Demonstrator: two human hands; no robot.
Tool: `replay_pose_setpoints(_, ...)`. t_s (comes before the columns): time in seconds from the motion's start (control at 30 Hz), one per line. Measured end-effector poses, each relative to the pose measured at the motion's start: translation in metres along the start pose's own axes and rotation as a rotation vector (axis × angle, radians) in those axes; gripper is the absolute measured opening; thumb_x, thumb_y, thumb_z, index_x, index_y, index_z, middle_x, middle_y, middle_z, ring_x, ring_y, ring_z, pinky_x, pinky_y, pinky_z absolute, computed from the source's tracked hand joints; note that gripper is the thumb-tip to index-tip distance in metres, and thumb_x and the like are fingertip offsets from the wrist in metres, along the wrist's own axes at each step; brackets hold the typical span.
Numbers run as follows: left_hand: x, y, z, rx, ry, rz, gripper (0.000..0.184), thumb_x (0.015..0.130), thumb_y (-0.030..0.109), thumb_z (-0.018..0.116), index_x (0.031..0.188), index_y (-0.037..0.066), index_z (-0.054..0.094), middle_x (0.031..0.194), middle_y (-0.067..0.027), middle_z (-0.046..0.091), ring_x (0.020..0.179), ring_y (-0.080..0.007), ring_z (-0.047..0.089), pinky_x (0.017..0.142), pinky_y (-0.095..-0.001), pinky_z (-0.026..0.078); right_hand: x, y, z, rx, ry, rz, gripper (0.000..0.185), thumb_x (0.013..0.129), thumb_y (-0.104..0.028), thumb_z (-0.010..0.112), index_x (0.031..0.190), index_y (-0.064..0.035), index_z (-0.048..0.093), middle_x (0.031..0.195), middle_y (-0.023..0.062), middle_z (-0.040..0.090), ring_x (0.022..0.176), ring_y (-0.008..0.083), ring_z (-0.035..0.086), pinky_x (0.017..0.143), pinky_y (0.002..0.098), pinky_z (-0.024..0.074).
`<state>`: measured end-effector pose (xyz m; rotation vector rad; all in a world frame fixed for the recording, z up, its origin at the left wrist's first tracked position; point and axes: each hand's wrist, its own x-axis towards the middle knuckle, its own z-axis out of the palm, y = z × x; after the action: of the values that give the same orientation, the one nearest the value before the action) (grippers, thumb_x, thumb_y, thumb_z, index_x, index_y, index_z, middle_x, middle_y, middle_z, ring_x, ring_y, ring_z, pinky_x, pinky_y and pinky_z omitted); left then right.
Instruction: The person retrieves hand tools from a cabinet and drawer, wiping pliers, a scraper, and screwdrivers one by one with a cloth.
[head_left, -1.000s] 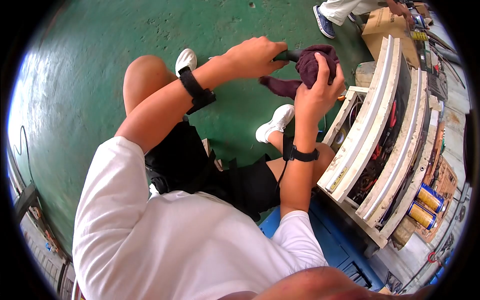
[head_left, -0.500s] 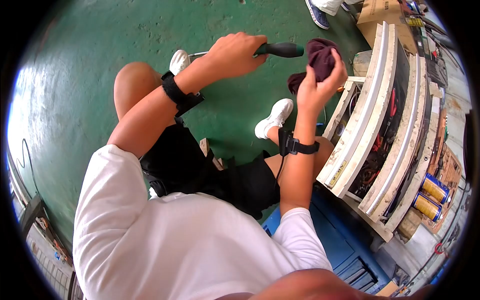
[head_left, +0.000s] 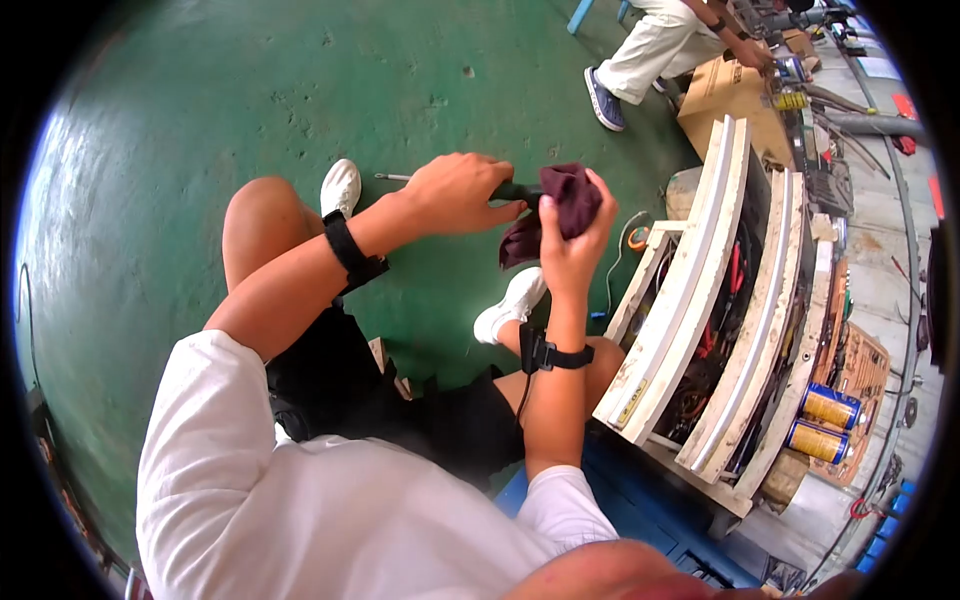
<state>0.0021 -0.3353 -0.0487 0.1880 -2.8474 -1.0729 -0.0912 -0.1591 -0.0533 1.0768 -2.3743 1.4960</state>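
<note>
My left hand (head_left: 458, 193) is closed around a screwdriver (head_left: 515, 190) with a dark green and black handle. Its thin metal shaft shows to the left, past my wrist, and the handle points right. A dark maroon cloth (head_left: 570, 205) is held in my right hand (head_left: 575, 255), bunched between thumb and fingers. The cloth covers the end of the screwdriver handle, and one loose part hangs down to the left. Both hands are raised in front of me, above the green floor.
To my right stands a white-edged rack (head_left: 690, 290) with tools and cables inside. Two blue-and-yellow cans (head_left: 830, 405) lie beyond it. A cardboard box (head_left: 740, 105) is at the upper right, near another person in white trousers (head_left: 655, 45). A blue cabinet (head_left: 640, 510) is beside me.
The screwdriver handle and the cloth, apart before, have come together, with the cloth now over the handle's end. The view has shifted, showing more of the other person.
</note>
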Motion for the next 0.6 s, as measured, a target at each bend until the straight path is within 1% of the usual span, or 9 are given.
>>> replay_pose_setpoints(0.03,0.0,0.001,-0.002,-0.029,-0.038,-0.019,0.045,0.093,0.044,0.063,0.091,0.0,0.065,0.079,-0.0199,0.066,0.08,-0.0391,0.065,0.069,-0.0464,0.052,0.0,0.0,-0.001,0.236,0.007,0.18,0.059,0.087,-0.023,0.077,0.134,0.0001,0.048,0.127,0.017,0.053,0.114,0.0271,0.056,0.101,0.038,0.0444)
replay_pose_setpoints(0.07,0.0,0.003,-0.005,-0.025,-0.029,-0.016,0.045,0.093,0.044,0.063,0.091,0.0,0.065,0.079,-0.0199,0.066,0.08,-0.0391,0.065,0.069,-0.0464,0.052,0.001,0.0,-0.001,0.327,0.061,0.212,0.059,0.087,-0.024,0.077,0.132,0.0011,0.049,0.125,0.0142,0.056,0.113,0.0224,0.056,0.101,0.035,0.0448)
replay_pose_setpoints(0.17,-0.002,-0.002,-0.004,-0.365,-0.186,0.016,0.046,0.099,0.042,0.056,0.099,-0.002,0.069,0.079,-0.0242,0.066,0.072,-0.0357,0.065,0.067,-0.0455,0.049,0.003,0.002,-0.002,0.571,0.129,0.481,0.055,0.088,-0.021,0.077,0.129,0.0034,0.051,0.123,0.0116,0.059,0.109,0.0178,0.057,0.099,0.0334,0.0455)
replay_pose_setpoints(0.27,-0.003,0.004,-0.004,-0.463,-0.239,-0.016,0.044,0.1,0.04,0.053,0.101,-0.002,0.068,0.077,-0.0236,0.065,0.068,-0.0332,0.061,0.067,-0.0442,0.048,0.007,-0.002,-0.007,0.796,0.208,0.645,0.045,0.088,-0.02,0.074,0.124,0.0012,0.056,0.119,0.0103,0.061,0.107,0.0189,0.06,0.095,0.0338,0.0484)
replay_pose_setpoints(0.33,0.0,0.005,-0.004,-0.457,-0.263,-0.049,0.045,0.101,0.039,0.051,0.1,-0.003,0.067,0.076,-0.019,0.065,0.066,-0.0286,0.059,0.067,-0.0414,0.047,0.005,-0.005,-0.009,0.813,0.205,0.679,0.045,0.089,-0.027,0.071,0.123,-0.0021,0.057,0.119,0.0089,0.061,0.106,0.0215,0.061,0.094,0.0368,0.0495)
replay_pose_setpoints(0.4,0.007,0.001,0.001,-0.64,-0.271,-0.011,0.046,0.1,0.04,0.05,0.099,-0.003,0.067,0.077,-0.0145,0.065,0.069,-0.0236,0.059,0.068,-0.0395,0.047,0.002,-0.003,-0.008,1.107,0.226,0.849,0.045,0.091,-0.037,0.066,0.125,-0.0071,0.058,0.119,0.0096,0.063,0.106,0.0247,0.063,0.093,0.041,0.0513)
replay_pose_setpoints(0.43,0.008,0.001,0.0,-0.64,-0.272,-0.012,0.046,0.1,0.04,0.05,0.099,-0.003,0.067,0.077,-0.0145,0.065,0.069,-0.0236,0.059,0.068,-0.0395,0.047,0.001,-0.005,-0.005,1.117,0.226,0.841,0.047,0.092,-0.043,0.062,0.123,-0.0081,0.059,0.119,0.0103,0.064,0.106,0.0268,0.063,0.094,0.0428,0.051)
replay_pose_setpoints(0.53,0.008,0.007,-0.006,-0.606,-0.35,-0.082,0.046,0.102,0.038,0.048,0.099,-0.004,0.065,0.078,-0.0123,0.063,0.072,-0.0202,0.058,0.07,-0.038,0.047,-0.001,-0.016,-0.001,1.171,0.223,0.794,0.05,0.094,-0.046,0.058,0.126,-0.0077,0.057,0.122,0.0111,0.063,0.107,0.0279,0.063,0.095,0.0433,0.0503)
replay_pose_setpoints(0.6,0.006,0.016,-0.009,-0.688,-0.365,-0.24,0.049,0.104,0.04,0.045,0.103,-0.005,0.063,0.081,-0.0137,0.064,0.076,-0.0205,0.057,0.072,-0.0378,0.047,-0.003,-0.008,0.002,1.197,0.228,0.772,0.052,0.094,-0.046,0.056,0.128,-0.0072,0.056,0.124,0.0112,0.062,0.109,0.0282,0.062,0.098,0.0437,0.0486)
